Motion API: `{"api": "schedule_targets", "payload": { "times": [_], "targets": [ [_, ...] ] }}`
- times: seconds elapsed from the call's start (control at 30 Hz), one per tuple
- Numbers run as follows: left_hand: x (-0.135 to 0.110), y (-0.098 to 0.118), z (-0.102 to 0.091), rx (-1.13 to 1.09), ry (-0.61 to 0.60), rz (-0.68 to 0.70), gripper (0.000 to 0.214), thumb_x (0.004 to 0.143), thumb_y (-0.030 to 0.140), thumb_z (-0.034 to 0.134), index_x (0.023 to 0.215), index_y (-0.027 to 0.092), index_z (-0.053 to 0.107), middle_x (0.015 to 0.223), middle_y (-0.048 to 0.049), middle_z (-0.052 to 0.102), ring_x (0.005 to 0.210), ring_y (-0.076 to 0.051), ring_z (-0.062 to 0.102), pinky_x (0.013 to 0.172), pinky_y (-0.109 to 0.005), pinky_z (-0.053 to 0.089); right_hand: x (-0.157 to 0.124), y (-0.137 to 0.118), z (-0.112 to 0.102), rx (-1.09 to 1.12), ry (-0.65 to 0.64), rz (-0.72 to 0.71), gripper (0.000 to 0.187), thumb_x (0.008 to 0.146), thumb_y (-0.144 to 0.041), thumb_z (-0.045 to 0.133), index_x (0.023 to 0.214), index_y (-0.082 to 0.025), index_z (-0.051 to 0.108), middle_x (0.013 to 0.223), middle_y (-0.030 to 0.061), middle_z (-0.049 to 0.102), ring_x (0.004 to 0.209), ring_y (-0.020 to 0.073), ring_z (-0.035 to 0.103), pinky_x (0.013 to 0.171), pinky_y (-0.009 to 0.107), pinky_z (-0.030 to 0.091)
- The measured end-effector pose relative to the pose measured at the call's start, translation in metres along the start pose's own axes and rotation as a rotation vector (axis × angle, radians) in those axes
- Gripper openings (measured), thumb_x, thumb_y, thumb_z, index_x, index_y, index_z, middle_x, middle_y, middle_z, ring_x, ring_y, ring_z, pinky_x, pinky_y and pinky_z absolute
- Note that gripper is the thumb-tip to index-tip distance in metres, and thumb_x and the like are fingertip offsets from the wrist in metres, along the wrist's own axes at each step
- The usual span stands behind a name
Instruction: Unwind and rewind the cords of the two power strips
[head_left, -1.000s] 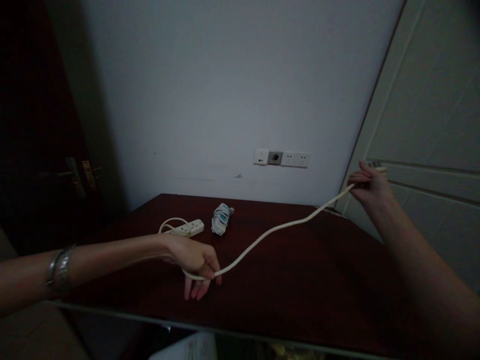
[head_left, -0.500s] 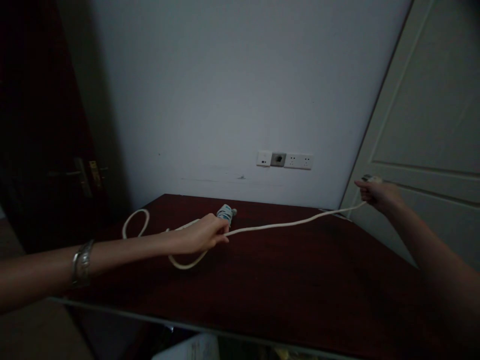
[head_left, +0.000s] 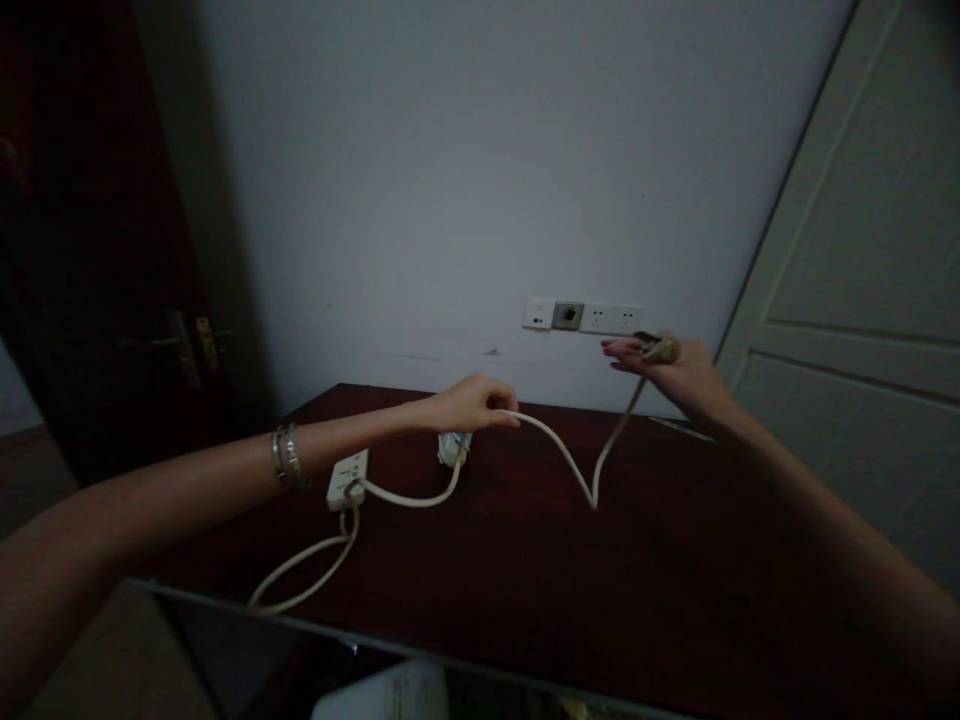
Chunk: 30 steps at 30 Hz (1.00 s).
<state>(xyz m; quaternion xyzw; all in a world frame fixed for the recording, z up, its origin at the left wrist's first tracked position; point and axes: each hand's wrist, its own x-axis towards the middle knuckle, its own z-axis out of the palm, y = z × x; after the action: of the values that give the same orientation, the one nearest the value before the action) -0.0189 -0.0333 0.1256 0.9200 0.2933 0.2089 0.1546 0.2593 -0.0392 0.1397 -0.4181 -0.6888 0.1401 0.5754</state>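
A white power cord (head_left: 551,437) hangs in a slack V between my two hands, above the dark red tabletop (head_left: 487,570). My left hand (head_left: 480,402) is closed, pinching the cord between thumb and fingertips. The plug (head_left: 660,348) at the cord's end lies in my right hand (head_left: 686,375), held by the thumb while the fingers stretch toward the wall. Below my left forearm, a white power strip (head_left: 349,482) rests on the table with cord looped beside it. Behind my left hand sits a pale wrapped bundle (head_left: 453,449), partly hidden.
On the wall is a row of outlets: a white plate (head_left: 538,313), a grey socket (head_left: 568,316) and white power sockets (head_left: 611,319). A dark door (head_left: 82,250) stands at left, a pale panelled door (head_left: 862,300) at right. A white object (head_left: 382,692) shows below the table's front edge.
My right hand has moved left with the plug, toward the wall sockets. My left hand has shifted right and up along with the cord, which went from taut to slack. The power strip is now uncovered.
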Motion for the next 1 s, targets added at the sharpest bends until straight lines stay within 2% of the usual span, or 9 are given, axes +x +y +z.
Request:
{"api": "schedule_targets", "payload": {
  "times": [0.13, 0.17, 0.3, 0.43, 0.6, 0.73, 0.9, 0.97, 1.0],
  "targets": [
    [0.022, 0.0, 0.004, -0.322, 0.103, -0.081, 0.02, 0.066, 0.027, 0.069, 0.074, 0.011, 0.06, 0.062, -0.0007, 0.058, 0.056, -0.009, 0.05, 0.053, -0.021, 0.034, -0.032, -0.029, 0.058, -0.219, -0.405, -0.115, 0.015, 0.074, -0.029, 0.058, 0.073, -0.016, 0.064, 0.074, 0.005, 0.067, 0.068, 0.0178, 0.061, 0.064, 0.031, 0.049],
    [0.025, 0.0, 0.004, -0.388, 0.117, -0.11, 0.021, 0.063, 0.024, 0.071, 0.074, 0.012, 0.058, 0.061, 0.0003, 0.057, 0.054, -0.009, 0.05, 0.051, -0.021, 0.033, -0.04, -0.033, 0.066, -0.309, -0.444, -0.159, 0.014, 0.076, -0.025, 0.054, 0.071, -0.016, 0.063, 0.068, 0.0038, 0.066, 0.063, 0.0168, 0.059, 0.059, 0.029, 0.046],
    [0.023, -0.003, 0.001, -0.613, -0.006, -0.182, 0.023, 0.063, 0.018, 0.069, 0.082, 0.013, 0.056, 0.059, 0.0029, 0.055, 0.051, -0.007, 0.048, 0.049, -0.02, 0.033, -0.058, -0.036, 0.072, -0.616, -0.415, -0.351, 0.025, 0.072, -0.007, 0.042, 0.081, -0.016, 0.063, 0.072, 0.0059, 0.066, 0.064, 0.0168, 0.058, 0.055, 0.026, 0.039],
    [0.006, -0.017, 0.001, -0.827, -0.321, -0.212, 0.026, 0.082, 0.037, 0.053, 0.093, 0.014, 0.059, 0.068, -0.0023, 0.061, 0.058, -0.01, 0.053, 0.059, -0.025, 0.041, -0.056, -0.033, 0.058, -0.813, -0.329, -0.597, 0.044, 0.07, -0.006, 0.042, 0.112, -0.017, 0.056, 0.096, 0.011, 0.065, 0.07, 0.0193, 0.06, 0.055, 0.026, 0.04],
    [-0.018, -0.043, 0.023, -1.026, -0.499, -0.364, 0.056, 0.087, 0.057, 0.025, 0.086, 0.014, 0.061, 0.066, -0.0056, 0.062, 0.061, -0.014, 0.057, 0.066, -0.03, 0.046, -0.044, -0.03, 0.035, -1.072, -0.21, -0.789, 0.044, 0.082, -0.008, 0.035, 0.122, -0.017, 0.049, 0.104, 0.0141, 0.062, 0.061, 0.0171, 0.057, 0.05, 0.027, 0.037],
    [-0.031, -0.059, 0.03, -0.932, -0.535, -0.389, 0.065, 0.086, 0.062, 0.021, 0.088, 0.011, 0.062, 0.073, -0.0106, 0.066, 0.072, -0.019, 0.062, 0.076, -0.035, 0.046, -0.029, -0.017, 0.013, -1.147, -0.175, -0.791, 0.044, 0.084, -0.011, 0.032, 0.124, -0.019, 0.049, 0.104, 0.0141, 0.062, 0.06, 0.0183, 0.056, 0.05, 0.029, 0.036],
    [-0.052, -0.099, 0.009, -0.567, -0.244, -0.328, 0.043, 0.085, 0.044, 0.037, 0.099, 0.011, 0.061, 0.103, -0.0133, 0.064, 0.095, -0.019, 0.06, 0.085, -0.033, 0.042, -0.02, 0.004, -0.009, -1.232, -0.207, -0.799, 0.048, 0.082, -0.01, 0.03, 0.123, -0.023, 0.051, 0.093, 0.0118, 0.063, 0.052, 0.016, 0.05, 0.045, 0.026, 0.027],
    [-0.069, -0.12, 0.0, -0.242, -0.34, -0.351, 0.036, 0.072, 0.03, 0.054, 0.104, 0.014, 0.061, 0.106, -0.0104, 0.064, 0.096, -0.02, 0.059, 0.083, -0.031, 0.044, -0.021, 0.009, -0.013, -1.243, -0.232, -0.812, 0.048, 0.082, -0.01, 0.03, 0.12, -0.025, 0.053, 0.088, 0.0101, 0.063, 0.05, 0.0141, 0.048, 0.045, 0.026, 0.026],
    [-0.079, -0.13, -0.003, -0.101, -0.416, -0.357, 0.045, 0.064, 0.025, 0.059, 0.109, 0.015, 0.059, 0.11, -0.01, 0.063, 0.097, -0.021, 0.058, 0.081, -0.03, 0.045, -0.021, 0.011, -0.015, -1.243, -0.245, -0.815, 0.046, 0.082, -0.01, 0.031, 0.118, -0.025, 0.055, 0.087, 0.0094, 0.063, 0.049, 0.0132, 0.047, 0.045, 0.025, 0.026]
  ]
}}
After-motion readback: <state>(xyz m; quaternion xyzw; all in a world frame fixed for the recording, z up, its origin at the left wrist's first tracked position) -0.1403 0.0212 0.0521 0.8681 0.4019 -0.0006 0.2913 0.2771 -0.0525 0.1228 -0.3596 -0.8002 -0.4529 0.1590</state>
